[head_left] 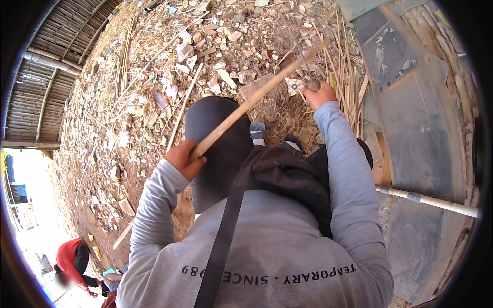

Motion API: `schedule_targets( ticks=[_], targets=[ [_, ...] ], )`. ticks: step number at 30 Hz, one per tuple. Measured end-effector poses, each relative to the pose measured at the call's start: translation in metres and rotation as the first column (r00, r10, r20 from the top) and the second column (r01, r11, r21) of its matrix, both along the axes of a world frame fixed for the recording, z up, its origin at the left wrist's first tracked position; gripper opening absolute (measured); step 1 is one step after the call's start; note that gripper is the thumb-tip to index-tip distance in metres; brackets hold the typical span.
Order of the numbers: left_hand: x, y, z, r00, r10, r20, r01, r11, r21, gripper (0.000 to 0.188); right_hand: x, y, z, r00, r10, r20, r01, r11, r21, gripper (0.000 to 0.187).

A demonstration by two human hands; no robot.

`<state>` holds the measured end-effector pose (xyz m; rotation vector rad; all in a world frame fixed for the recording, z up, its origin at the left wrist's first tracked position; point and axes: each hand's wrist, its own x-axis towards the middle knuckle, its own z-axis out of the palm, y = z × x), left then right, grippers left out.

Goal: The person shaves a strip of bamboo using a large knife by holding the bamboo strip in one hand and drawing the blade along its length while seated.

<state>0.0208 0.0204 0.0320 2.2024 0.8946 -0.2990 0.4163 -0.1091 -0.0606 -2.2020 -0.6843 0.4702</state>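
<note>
My left hand [183, 160] is closed round the lower end of a long tan bamboo slat [257, 104]. The slat slants up to the right over my dark-trousered knee, its far end blurred. My right hand [320, 96] is closed on a thin, dark, blade-like tool [303, 51] that points away from me. A brown rounded part of it shows at the fingers; its exact kind is unclear. The slat's far part passes close to this tool, and I cannot tell if they touch. A pale patterned scrap [294, 86] lies beside the right hand.
Rubble and litter [221, 46] cover the ground ahead. Loose bamboo strips [345, 77] lie beyond my right hand. Grey panels [421, 128] and a pale pole [436, 203] stand at right, a bamboo wall [38, 97] at far left. A person in red [70, 259] bends at lower left.
</note>
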Motion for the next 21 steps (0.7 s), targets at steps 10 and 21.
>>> schedule_targets(
  ticks=[10,21],
  targets=[
    [-0.040,-0.019,-0.002,0.975,0.047,0.217,-0.161,0.822,0.547,0.073,-0.007,-0.009,0.015,0.974,0.089,0.207,-0.059,0.988,-0.145,0.032],
    [-0.193,-0.057,-0.057,0.839,0.543,-0.041,-0.487,0.781,0.391,0.039,-0.002,-0.002,0.007,0.985,0.097,0.141,-0.091,0.995,-0.046,0.033]
  ],
)
